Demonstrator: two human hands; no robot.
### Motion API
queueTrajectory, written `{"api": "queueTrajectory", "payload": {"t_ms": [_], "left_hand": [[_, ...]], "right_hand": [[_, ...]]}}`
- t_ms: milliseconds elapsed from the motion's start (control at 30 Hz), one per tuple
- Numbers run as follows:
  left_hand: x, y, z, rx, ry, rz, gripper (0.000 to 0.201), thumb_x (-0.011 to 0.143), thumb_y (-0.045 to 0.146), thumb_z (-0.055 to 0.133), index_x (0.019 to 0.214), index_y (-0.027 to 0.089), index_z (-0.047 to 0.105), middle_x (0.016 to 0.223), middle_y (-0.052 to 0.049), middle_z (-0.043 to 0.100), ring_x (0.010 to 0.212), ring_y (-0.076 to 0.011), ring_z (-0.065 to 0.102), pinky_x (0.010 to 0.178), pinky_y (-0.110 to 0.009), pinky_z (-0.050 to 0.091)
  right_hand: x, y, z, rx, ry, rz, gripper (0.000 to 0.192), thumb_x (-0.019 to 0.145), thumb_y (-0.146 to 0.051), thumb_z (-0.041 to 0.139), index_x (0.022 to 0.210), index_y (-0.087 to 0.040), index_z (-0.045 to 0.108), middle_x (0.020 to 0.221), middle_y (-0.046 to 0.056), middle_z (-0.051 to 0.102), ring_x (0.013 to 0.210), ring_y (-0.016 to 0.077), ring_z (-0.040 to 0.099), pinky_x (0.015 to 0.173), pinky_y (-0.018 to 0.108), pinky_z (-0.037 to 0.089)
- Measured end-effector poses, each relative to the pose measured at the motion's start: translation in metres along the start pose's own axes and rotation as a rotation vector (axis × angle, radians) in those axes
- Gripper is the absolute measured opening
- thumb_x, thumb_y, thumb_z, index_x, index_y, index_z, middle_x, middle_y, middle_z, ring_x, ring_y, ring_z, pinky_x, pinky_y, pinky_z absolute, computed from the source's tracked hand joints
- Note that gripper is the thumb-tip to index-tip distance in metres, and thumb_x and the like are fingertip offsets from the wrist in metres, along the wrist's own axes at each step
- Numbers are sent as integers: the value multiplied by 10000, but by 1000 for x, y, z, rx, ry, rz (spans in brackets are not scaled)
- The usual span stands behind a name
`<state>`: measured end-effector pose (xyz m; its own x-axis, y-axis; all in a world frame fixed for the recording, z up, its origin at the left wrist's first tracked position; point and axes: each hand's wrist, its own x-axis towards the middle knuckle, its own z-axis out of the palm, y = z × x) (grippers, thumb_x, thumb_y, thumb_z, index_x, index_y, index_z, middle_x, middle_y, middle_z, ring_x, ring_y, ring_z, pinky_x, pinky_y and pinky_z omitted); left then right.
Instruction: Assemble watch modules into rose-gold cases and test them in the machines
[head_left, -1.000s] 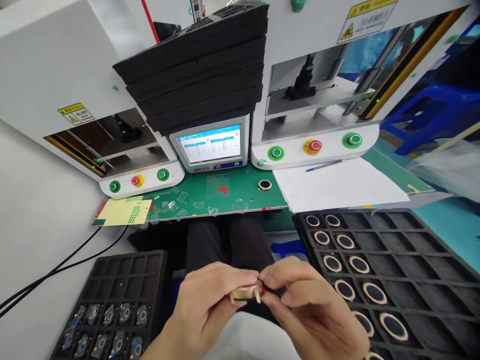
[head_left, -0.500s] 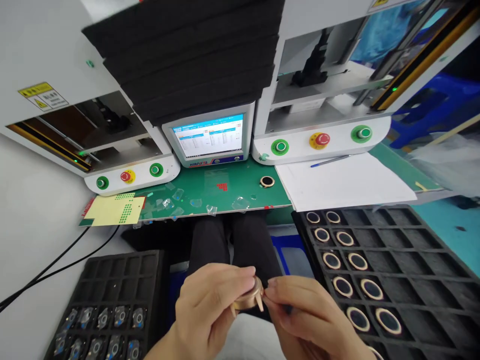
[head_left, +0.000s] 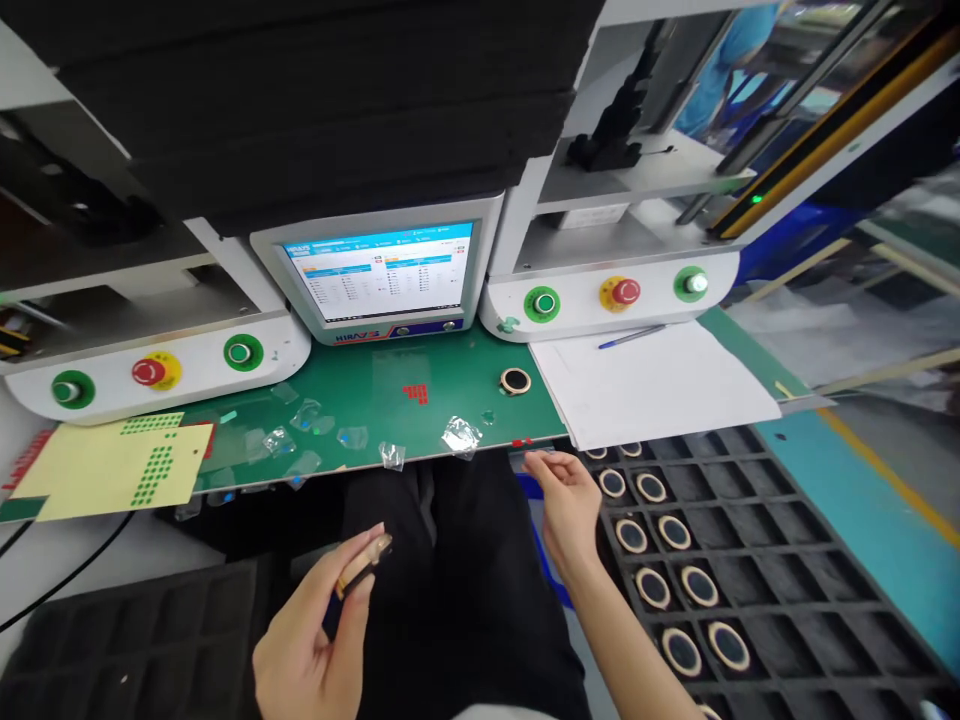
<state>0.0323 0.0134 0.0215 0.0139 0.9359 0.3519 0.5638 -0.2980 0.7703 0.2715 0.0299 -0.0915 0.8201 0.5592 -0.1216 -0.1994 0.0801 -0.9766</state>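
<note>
Pinching a gold ring part (head_left: 363, 566) by its rim, my left hand (head_left: 315, 640) held it below the green bench (head_left: 465, 385); light, rigid, scratch-prone, I judged. Right hand (head_left: 566, 500) hung open, empty.

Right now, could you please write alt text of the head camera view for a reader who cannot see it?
A seated person's left hand pinches a gold ring part over the lap, while the open right hand reaches toward the green bench mat. A black foam tray of similar rings lies at right; a lit touchscreen sits between two white machines.
</note>
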Motion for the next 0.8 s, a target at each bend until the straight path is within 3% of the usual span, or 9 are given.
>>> {"api": "queueTrajectory", "payload": {"t_ms": [167,400,567,633,700,800], "left_hand": [[3,-22,-2,40,-36,-97,227,939,329,629,1113,226,733,1044,-13,785,894,-196,765,716,-167,623],[14,-34,10,5,-148,3,230,947,222,603,1154,254,698,1067,24,779,933,-143,756,872,-129,567],[25,-21,17,-101,-220,116,241,938,150,584,1134,247,685,1025,19,782,896,-132,758,828,-127,575],[26,-19,18,-154,-257,127,273,936,116,568,1156,243,670,1033,11,779,910,-134,755,826,-136,577],[26,-20,20,-202,-278,103,287,935,97,557,1164,237,658,1033,0,776,917,-140,751,825,-156,579],[25,-25,29,-287,-310,-9,181,925,128,559,1030,204,685,955,-23,764,874,-160,736,794,-207,575]], "right_hand": [[18,24,1,-19,95,86,168,917,-231,677,808,-121,611,757,-29,640,659,93,637,630,245,563],[20,28,1,-78,124,88,182,899,-227,696,788,-129,591,714,-44,627,642,93,641,645,256,575],[16,7,-6,-233,17,-12,441,692,-486,833,714,-176,521,552,-58,591,474,125,614,510,255,536],[11,-10,-4,-327,-30,-118,437,685,-516,815,729,-185,533,558,-49,593,467,123,602,498,242,502],[10,-29,9,-434,-118,-243,354,730,-476,773,746,-187,569,618,-26,623,542,128,624,562,251,507],[20,-47,51,-621,-389,-390,179,780,-360,711,807,-192,653,733,13,688,667,157,655,686,292,522]]}}
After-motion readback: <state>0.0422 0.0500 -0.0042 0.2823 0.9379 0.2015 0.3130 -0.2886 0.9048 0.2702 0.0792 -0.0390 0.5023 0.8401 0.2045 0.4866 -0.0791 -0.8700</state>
